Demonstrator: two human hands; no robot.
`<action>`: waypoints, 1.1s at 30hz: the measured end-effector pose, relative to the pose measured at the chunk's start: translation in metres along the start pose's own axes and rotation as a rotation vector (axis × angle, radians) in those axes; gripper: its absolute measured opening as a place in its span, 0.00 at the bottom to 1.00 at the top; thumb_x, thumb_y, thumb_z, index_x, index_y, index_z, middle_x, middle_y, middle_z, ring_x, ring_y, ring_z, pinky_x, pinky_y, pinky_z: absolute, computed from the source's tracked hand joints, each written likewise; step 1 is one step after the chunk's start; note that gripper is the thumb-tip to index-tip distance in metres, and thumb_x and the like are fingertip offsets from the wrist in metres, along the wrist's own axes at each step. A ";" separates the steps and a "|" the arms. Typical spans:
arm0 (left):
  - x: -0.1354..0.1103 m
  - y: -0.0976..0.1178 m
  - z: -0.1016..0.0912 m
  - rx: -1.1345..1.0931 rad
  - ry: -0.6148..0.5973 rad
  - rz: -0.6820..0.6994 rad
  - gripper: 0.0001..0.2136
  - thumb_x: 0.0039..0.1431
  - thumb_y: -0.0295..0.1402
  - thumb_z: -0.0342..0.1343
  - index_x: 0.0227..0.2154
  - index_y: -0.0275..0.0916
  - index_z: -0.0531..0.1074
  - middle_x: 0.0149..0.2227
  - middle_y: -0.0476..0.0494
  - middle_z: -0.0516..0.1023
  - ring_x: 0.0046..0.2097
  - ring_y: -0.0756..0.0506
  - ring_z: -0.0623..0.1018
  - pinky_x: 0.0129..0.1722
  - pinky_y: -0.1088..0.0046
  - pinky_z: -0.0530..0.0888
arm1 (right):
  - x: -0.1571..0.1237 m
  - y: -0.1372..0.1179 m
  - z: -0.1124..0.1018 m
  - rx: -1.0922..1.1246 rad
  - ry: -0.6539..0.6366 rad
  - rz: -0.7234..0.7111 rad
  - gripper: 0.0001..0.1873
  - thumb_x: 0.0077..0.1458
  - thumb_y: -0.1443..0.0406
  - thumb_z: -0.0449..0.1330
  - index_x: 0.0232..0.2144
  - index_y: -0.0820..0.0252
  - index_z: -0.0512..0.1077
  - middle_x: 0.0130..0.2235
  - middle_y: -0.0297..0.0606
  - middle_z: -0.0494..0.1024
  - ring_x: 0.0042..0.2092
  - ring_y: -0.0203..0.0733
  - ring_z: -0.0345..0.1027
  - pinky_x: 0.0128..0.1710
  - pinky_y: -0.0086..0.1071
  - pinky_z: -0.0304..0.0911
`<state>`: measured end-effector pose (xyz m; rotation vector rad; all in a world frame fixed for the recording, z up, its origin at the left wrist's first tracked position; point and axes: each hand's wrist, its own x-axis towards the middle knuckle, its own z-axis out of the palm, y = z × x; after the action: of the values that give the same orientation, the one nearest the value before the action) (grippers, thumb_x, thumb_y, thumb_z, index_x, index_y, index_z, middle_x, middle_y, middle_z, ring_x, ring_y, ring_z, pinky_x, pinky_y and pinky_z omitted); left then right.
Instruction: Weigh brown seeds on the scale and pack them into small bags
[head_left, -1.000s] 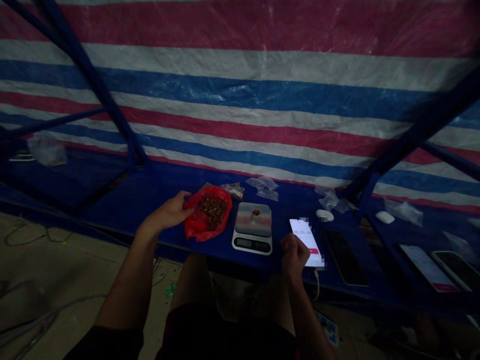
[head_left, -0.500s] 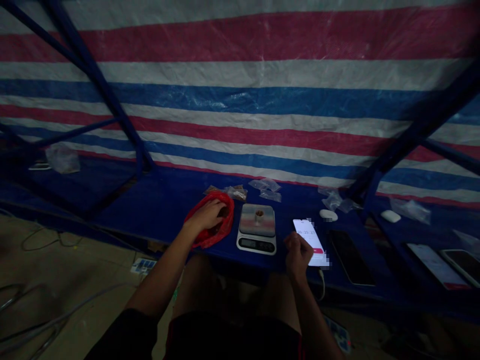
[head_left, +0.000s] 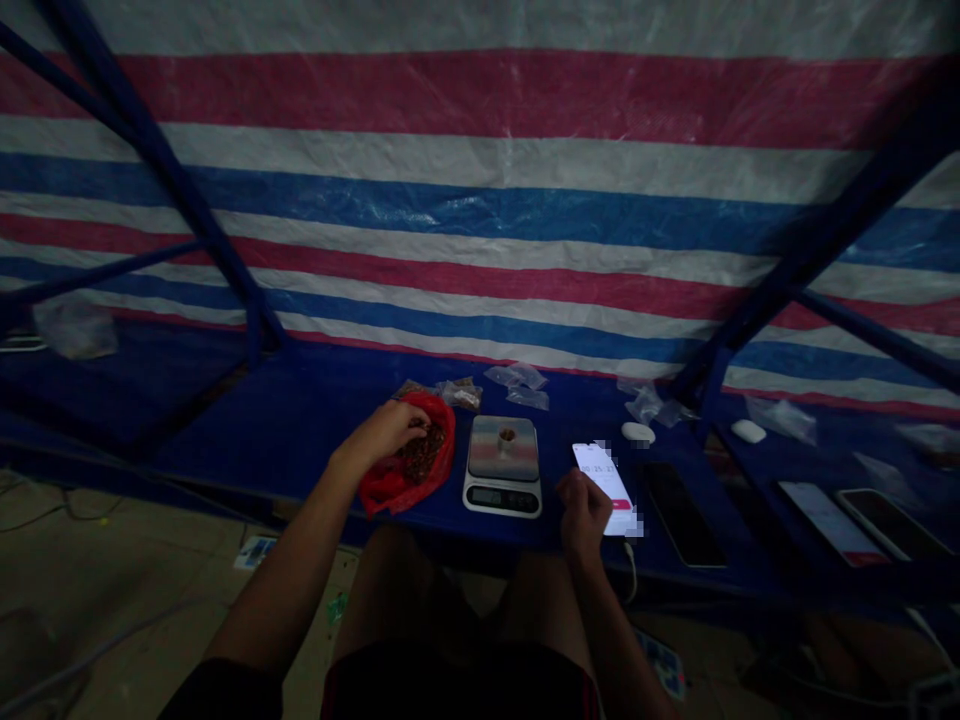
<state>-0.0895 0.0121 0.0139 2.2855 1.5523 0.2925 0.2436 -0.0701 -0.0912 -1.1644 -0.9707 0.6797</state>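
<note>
My left hand reaches into a red plastic bag of small brown pieces on the blue bench; its fingers curl down among them, and what they hold I cannot make out. A small digital scale stands right of the bag, with a little cup on its pan. My right hand rests at the bench's front edge, fingers curled against the lower left corner of a lit phone.
Small clear bags lie behind the scale and to the right. Dark and lit phones and two white cases line the bench to the right. Blue frame bars slant up. A striped tarp hangs behind.
My left hand went from gripping the bag's left edge to reaching inside it. The right hand stayed at the phone. The view shifted slightly.
</note>
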 end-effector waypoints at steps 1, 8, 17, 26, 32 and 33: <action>-0.001 0.000 -0.003 -0.015 -0.005 0.005 0.11 0.63 0.33 0.57 0.43 0.42 0.82 0.45 0.41 0.86 0.44 0.42 0.84 0.47 0.71 0.74 | 0.000 0.000 0.000 0.005 -0.002 -0.003 0.29 0.62 0.46 0.59 0.18 0.61 0.69 0.20 0.31 0.62 0.24 0.34 0.54 0.25 0.31 0.49; 0.010 0.044 -0.020 -0.123 0.008 0.174 0.09 0.65 0.32 0.58 0.43 0.42 0.83 0.45 0.45 0.86 0.45 0.43 0.83 0.47 0.71 0.74 | 0.000 -0.003 0.001 -0.040 -0.003 0.004 0.30 0.63 0.45 0.58 0.18 0.60 0.67 0.20 0.31 0.63 0.24 0.35 0.54 0.24 0.31 0.49; 0.070 0.109 0.006 -0.153 -0.069 0.359 0.08 0.63 0.28 0.60 0.41 0.42 0.83 0.42 0.44 0.87 0.45 0.43 0.84 0.48 0.68 0.74 | 0.000 -0.015 0.003 -0.071 0.001 -0.012 0.31 0.62 0.44 0.57 0.17 0.60 0.68 0.19 0.31 0.61 0.23 0.34 0.53 0.24 0.31 0.47; 0.084 0.102 0.028 -0.142 -0.129 0.387 0.09 0.60 0.25 0.61 0.40 0.39 0.83 0.40 0.42 0.87 0.44 0.42 0.85 0.43 0.69 0.75 | 0.000 -0.010 0.002 -0.040 -0.002 0.003 0.31 0.62 0.44 0.57 0.18 0.60 0.69 0.19 0.32 0.63 0.24 0.35 0.54 0.24 0.31 0.48; 0.084 0.106 0.025 -0.144 -0.127 0.372 0.09 0.59 0.26 0.61 0.40 0.39 0.84 0.39 0.41 0.87 0.42 0.42 0.85 0.43 0.68 0.75 | 0.001 -0.007 0.001 -0.031 0.009 -0.001 0.31 0.62 0.45 0.57 0.17 0.60 0.68 0.19 0.31 0.61 0.23 0.34 0.52 0.24 0.31 0.47; 0.084 0.107 0.023 -0.151 -0.130 0.368 0.10 0.59 0.25 0.61 0.41 0.40 0.84 0.39 0.42 0.87 0.42 0.42 0.85 0.42 0.69 0.75 | 0.001 -0.007 0.001 -0.028 0.009 -0.001 0.31 0.63 0.45 0.58 0.18 0.60 0.68 0.19 0.31 0.62 0.24 0.34 0.53 0.24 0.31 0.47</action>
<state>0.0420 0.0504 0.0334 2.4047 1.0065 0.3341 0.2424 -0.0707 -0.0843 -1.1908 -0.9757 0.6616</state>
